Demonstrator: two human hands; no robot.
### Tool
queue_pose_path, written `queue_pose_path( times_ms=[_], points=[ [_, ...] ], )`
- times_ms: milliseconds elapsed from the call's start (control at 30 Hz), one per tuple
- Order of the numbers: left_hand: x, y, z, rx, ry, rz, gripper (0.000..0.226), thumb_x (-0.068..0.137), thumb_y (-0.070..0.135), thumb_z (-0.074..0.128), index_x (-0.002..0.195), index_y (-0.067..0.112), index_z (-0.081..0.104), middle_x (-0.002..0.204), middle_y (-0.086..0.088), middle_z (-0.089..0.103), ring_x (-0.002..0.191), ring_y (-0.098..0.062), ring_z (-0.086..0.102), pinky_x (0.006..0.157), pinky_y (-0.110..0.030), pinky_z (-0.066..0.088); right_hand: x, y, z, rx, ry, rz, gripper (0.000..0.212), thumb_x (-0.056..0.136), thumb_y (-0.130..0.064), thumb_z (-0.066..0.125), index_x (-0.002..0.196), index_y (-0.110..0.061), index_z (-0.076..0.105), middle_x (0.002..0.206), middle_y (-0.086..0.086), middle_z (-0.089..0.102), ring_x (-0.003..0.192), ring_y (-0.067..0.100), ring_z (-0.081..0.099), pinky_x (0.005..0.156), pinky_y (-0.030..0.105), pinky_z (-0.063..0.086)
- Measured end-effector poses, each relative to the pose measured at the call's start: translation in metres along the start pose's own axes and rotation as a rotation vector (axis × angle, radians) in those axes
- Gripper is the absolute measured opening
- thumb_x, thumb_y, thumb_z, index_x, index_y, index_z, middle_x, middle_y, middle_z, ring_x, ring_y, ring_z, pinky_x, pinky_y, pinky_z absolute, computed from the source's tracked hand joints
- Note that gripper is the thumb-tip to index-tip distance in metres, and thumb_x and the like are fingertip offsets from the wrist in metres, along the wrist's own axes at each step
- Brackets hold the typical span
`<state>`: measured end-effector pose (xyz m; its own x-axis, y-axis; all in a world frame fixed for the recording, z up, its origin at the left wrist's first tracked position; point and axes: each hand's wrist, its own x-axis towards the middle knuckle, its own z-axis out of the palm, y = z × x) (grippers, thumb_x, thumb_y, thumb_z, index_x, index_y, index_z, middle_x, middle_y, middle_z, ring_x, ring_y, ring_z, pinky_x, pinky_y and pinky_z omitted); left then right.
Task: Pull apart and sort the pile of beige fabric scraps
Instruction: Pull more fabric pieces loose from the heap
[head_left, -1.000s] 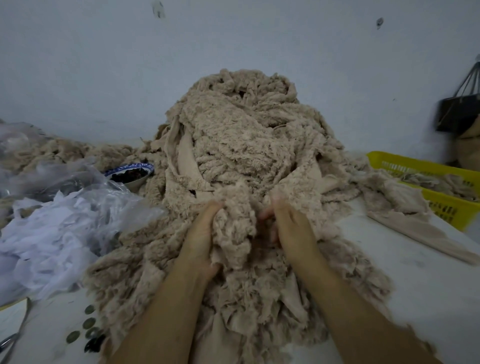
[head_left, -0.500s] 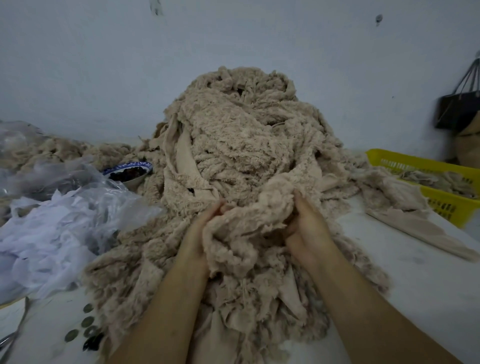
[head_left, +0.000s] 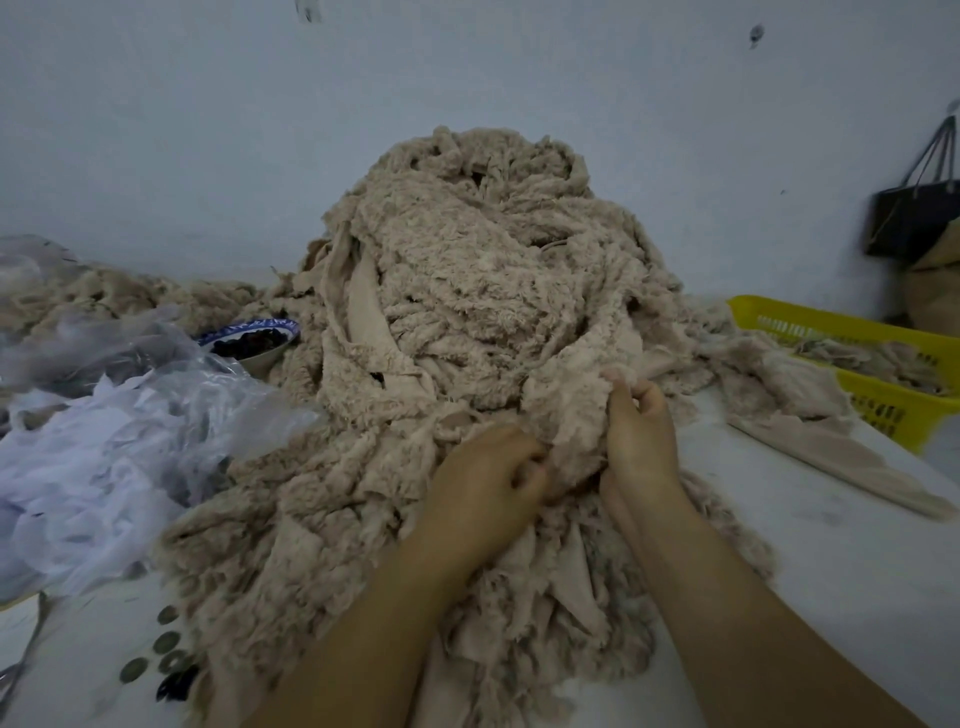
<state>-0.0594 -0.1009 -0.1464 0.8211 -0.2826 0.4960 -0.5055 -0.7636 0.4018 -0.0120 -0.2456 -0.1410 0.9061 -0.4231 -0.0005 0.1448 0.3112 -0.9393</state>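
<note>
A tall pile of fluffy beige fabric scraps (head_left: 483, 291) rises against the wall on a white table (head_left: 831, 561). At its front, my left hand (head_left: 485, 488) has its fingers curled into a scrap low on the pile. My right hand (head_left: 641, 441) pinches the edge of a fuzzy beige scrap (head_left: 571, 415) that stretches up between both hands. More beige scraps lie in a yellow basket (head_left: 883, 405) at the right. A flat beige piece (head_left: 841, 457) lies on the table beside it.
Clear plastic bags with white material (head_left: 104, 447) sit at the left. A blue-rimmed bowl (head_left: 249, 340) with dark contents stands behind them. Several round dark discs (head_left: 166, 654) lie at the lower left. A black bag (head_left: 914, 218) hangs at the far right.
Both hands shifted to the right. The bundle they held up dropped, and they now hold a scrap lower on the right side of the pile.
</note>
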Motion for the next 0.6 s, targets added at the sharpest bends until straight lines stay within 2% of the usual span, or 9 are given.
queue_pose_path(
  times_ms=[100, 167, 200, 233, 300, 367, 467, 533, 600],
  points=[
    [0.004, -0.008, -0.018, -0.682, 0.119, -0.505, 0.025, 0.1, 0.032, 0.057, 0.078, 0.028, 0.069, 0.072, 0.01, 0.069, 0.065, -0.005, 0.064, 0.056, -0.012, 0.05, 0.006, 0.002, -0.001, 0.104, -0.015, 0.11, 0.017, 0.104, -0.028, 0.048, 0.09, -0.02, 0.051, 0.093, 0.002, 0.065, 0.083, 0.016, 0.064, 0.07, 0.032, 0.055],
    [0.007, -0.01, -0.027, -1.358, 0.134, -0.808, 0.022, 0.098, 0.023, 0.059, 0.081, 0.017, 0.073, 0.077, -0.005, 0.073, 0.065, -0.017, 0.071, 0.054, -0.022, 0.057, 0.007, 0.003, 0.0, 0.214, -0.051, 0.199, 0.014, 0.105, -0.025, 0.047, 0.099, -0.021, 0.059, 0.104, 0.003, 0.069, 0.094, 0.021, 0.07, 0.079, 0.04, 0.06],
    [0.008, -0.015, -0.03, -1.583, 0.183, -0.9, 0.025, 0.098, 0.019, 0.055, 0.081, 0.009, 0.072, 0.076, -0.011, 0.072, 0.063, -0.02, 0.071, 0.054, -0.026, 0.058, 0.006, 0.002, 0.001, 0.263, -0.071, 0.235, 0.015, 0.105, -0.023, 0.047, 0.101, -0.022, 0.061, 0.104, 0.003, 0.071, 0.091, 0.021, 0.072, 0.076, 0.041, 0.062],
    [0.008, -0.02, -0.032, -1.647, 0.21, -0.958, 0.03, 0.101, 0.017, 0.049, 0.082, 0.006, 0.069, 0.076, -0.011, 0.071, 0.063, -0.019, 0.071, 0.054, -0.026, 0.057, 0.006, 0.002, 0.001, 0.302, -0.089, 0.261, 0.015, 0.106, -0.022, 0.046, 0.103, -0.021, 0.062, 0.102, 0.003, 0.072, 0.086, 0.02, 0.074, 0.07, 0.04, 0.062],
    [0.008, -0.02, -0.03, -1.516, 0.23, -1.009, 0.03, 0.105, 0.019, 0.045, 0.092, 0.001, 0.066, 0.084, -0.01, 0.074, 0.071, -0.019, 0.072, 0.061, -0.026, 0.057, 0.005, 0.003, 0.002, 0.341, -0.117, 0.298, 0.018, 0.106, -0.021, 0.046, 0.115, -0.021, 0.061, 0.111, 0.005, 0.072, 0.092, 0.022, 0.074, 0.072, 0.043, 0.062],
    [0.01, -0.016, -0.029, -1.282, 0.34, -0.906, 0.026, 0.102, 0.025, 0.051, 0.101, 0.005, 0.068, 0.096, -0.011, 0.074, 0.081, -0.02, 0.069, 0.069, -0.028, 0.055, 0.007, 0.002, 0.001, 0.343, -0.094, 0.324, 0.023, 0.105, -0.021, 0.047, 0.124, -0.022, 0.059, 0.12, 0.007, 0.068, 0.101, 0.025, 0.07, 0.075, 0.044, 0.062],
    [0.007, -0.004, -0.035, -0.654, 0.674, -0.338, 0.027, 0.101, 0.036, 0.045, 0.09, 0.02, 0.062, 0.094, 0.006, 0.064, 0.083, -0.005, 0.062, 0.068, -0.01, 0.045, 0.006, -0.001, 0.001, 0.319, -0.025, 0.333, 0.014, 0.105, -0.018, 0.046, 0.102, -0.021, 0.059, 0.106, 0.007, 0.069, 0.092, 0.024, 0.069, 0.058, 0.035, 0.061],
    [0.003, 0.009, -0.031, -0.302, 0.624, 0.07, 0.025, 0.097, 0.035, 0.049, 0.081, 0.019, 0.059, 0.083, 0.008, 0.054, 0.077, -0.009, 0.052, 0.067, -0.014, 0.04, 0.005, 0.0, 0.001, 0.294, -0.009, 0.32, 0.014, 0.105, -0.017, 0.046, 0.099, -0.02, 0.058, 0.099, 0.007, 0.068, 0.096, 0.027, 0.069, 0.065, 0.038, 0.062],
    [0.001, 0.019, -0.014, -0.104, 0.409, 0.212, 0.026, 0.095, 0.037, 0.055, 0.08, 0.017, 0.062, 0.078, 0.01, 0.052, 0.071, -0.006, 0.047, 0.061, -0.02, 0.04, 0.003, -0.001, 0.002, 0.266, -0.038, 0.291, 0.015, 0.104, -0.017, 0.046, 0.107, -0.02, 0.06, 0.101, 0.008, 0.071, 0.091, 0.027, 0.072, 0.063, 0.038, 0.062]
  ],
)
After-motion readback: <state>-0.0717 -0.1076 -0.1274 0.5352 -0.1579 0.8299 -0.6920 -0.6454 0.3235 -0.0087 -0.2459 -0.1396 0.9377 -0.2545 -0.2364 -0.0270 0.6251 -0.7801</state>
